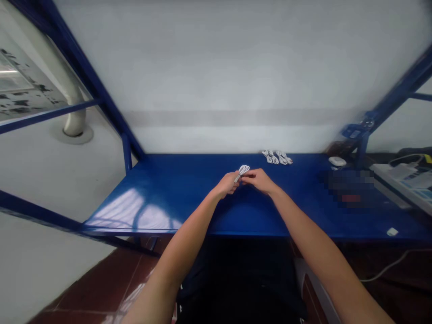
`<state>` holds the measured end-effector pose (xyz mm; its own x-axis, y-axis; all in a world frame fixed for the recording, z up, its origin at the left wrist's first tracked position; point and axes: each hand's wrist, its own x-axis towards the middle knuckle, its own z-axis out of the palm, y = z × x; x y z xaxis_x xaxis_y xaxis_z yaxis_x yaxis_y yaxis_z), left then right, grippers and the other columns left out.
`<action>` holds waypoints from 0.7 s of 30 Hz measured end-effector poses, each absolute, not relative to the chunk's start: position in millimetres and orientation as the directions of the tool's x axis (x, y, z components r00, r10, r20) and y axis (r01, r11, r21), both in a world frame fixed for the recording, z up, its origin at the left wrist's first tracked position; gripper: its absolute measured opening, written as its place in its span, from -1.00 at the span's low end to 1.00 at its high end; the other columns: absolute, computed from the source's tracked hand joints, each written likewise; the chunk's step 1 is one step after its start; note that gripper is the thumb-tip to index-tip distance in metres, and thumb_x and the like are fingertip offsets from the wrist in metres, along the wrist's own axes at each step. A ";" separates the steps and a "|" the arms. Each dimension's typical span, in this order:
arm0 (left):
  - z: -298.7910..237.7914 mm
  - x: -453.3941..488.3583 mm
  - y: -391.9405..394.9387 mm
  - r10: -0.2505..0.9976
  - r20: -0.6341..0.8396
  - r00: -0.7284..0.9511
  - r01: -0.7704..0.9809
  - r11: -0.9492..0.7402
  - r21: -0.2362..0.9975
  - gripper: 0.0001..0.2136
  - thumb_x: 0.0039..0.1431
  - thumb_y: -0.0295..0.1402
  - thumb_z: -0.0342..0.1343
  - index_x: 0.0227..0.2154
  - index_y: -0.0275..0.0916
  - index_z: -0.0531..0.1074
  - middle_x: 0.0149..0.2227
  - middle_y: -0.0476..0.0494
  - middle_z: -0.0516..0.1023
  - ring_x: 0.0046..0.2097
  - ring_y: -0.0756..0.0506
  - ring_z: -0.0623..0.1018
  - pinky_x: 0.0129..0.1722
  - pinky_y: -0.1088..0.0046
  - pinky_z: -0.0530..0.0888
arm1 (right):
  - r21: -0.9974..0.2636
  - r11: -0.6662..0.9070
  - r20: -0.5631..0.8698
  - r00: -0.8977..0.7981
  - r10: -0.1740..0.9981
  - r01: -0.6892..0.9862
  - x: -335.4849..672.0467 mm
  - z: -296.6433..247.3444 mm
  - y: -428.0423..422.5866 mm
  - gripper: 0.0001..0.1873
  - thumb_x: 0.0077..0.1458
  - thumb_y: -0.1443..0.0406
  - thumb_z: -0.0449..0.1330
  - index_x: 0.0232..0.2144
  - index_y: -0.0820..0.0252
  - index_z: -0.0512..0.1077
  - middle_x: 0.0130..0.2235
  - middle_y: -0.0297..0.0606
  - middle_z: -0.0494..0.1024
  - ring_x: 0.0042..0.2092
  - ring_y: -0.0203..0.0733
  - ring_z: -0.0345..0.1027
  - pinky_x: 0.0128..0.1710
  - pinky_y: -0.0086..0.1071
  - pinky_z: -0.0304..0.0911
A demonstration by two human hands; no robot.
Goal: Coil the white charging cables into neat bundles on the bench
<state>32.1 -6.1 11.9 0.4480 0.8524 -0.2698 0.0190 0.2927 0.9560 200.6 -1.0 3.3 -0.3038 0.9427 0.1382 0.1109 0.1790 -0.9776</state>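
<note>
Both my arms reach forward over a blue table (175, 198). My left hand (227, 183) and my right hand (258, 179) meet at the middle of the table. Between their closed fingers is a small coiled white cable (243, 170), its loops sticking up behind the fingertips. Both hands pinch it. Three more bundled white cables (277, 157) lie in a row near the table's back edge, to the right of my hands.
A white wall stands behind the table. Blue frame bars (111, 108) slope up on both sides. A small white round object (337, 161) lies at back right, a small white piece (392, 232) near the right front edge, and white equipment (405, 180) further right.
</note>
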 end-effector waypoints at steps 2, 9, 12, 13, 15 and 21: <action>11.8 31.5 -6.4 0.852 -0.253 0.459 0.004 0.282 0.959 -0.70 0.32 -0.10 -0.11 -0.41 -0.21 0.21 -0.63 0.16 0.08 -0.70 0.14 0.01 -0.72 0.64 -0.09 | -0.980 0.165 0.126 -0.299 0.946 0.111 200.9 3.3 -0.7 -0.83 -0.17 0.27 0.36 -0.42 0.20 0.62 -0.44 -0.28 0.62 -0.39 -0.17 0.45 -0.27 -0.25 0.39; 12.0 29.3 -6.1 0.828 -0.211 0.519 -0.109 0.310 0.944 -0.78 0.29 -0.17 -0.02 -0.33 -0.23 0.26 -0.60 0.15 0.13 -0.69 0.15 0.04 -0.72 0.65 -0.07 | -0.996 0.092 0.086 -0.292 0.952 0.005 200.0 3.4 -2.0 -0.76 -0.21 0.29 0.40 -0.37 0.20 0.62 -0.39 -0.26 0.63 -0.33 -0.16 0.47 -0.22 -0.24 0.41; 11.2 30.0 -6.4 0.839 -0.197 0.507 -0.139 0.305 0.942 -0.79 0.26 -0.18 0.03 -0.34 -0.22 0.25 -0.60 0.15 0.14 -0.69 0.15 0.06 -0.72 0.65 -0.06 | -0.996 0.030 0.053 -0.286 0.957 -0.085 199.3 0.1 -0.7 -0.72 -0.24 0.28 0.42 -0.35 0.20 0.62 -0.33 -0.24 0.64 -0.28 -0.17 0.48 -0.19 -0.26 0.41; 10.4 30.4 -6.3 0.843 -0.190 0.503 -0.147 0.300 0.943 -0.79 0.25 -0.18 0.05 -0.35 -0.21 0.24 -0.61 0.15 0.13 -0.68 0.15 0.06 -0.72 0.66 -0.06 | -0.994 0.015 0.045 -0.284 0.958 -0.109 199.0 -1.2 -0.1 -0.71 -0.24 0.27 0.43 -0.35 0.21 0.62 -0.31 -0.23 0.64 -0.27 -0.16 0.49 -0.19 -0.26 0.42; 8.0 31.5 -5.9 0.852 -0.174 0.493 -0.157 0.284 0.946 -0.78 0.24 -0.17 0.07 -0.36 -0.20 0.23 -0.61 0.16 0.13 -0.69 0.15 0.06 -0.71 0.66 -0.07 | -0.991 0.002 0.039 -0.276 0.961 -0.131 198.1 -3.5 0.8 -0.70 -0.25 0.25 0.44 -0.37 0.21 0.62 -0.31 -0.23 0.64 -0.27 -0.16 0.49 -0.19 -0.26 0.42; 6.8 35.9 -7.2 0.892 -0.159 0.423 -0.127 0.232 0.964 -0.77 0.26 -0.17 0.03 -0.41 -0.19 0.20 -0.63 0.19 0.07 -0.69 0.15 0.03 -0.69 0.63 -0.09 | -0.995 0.032 0.051 -0.206 0.977 -0.093 193.8 -8.3 2.4 -0.71 -0.27 0.24 0.45 -0.40 0.23 0.61 -0.38 -0.24 0.63 -0.33 -0.19 0.48 -0.23 -0.27 0.44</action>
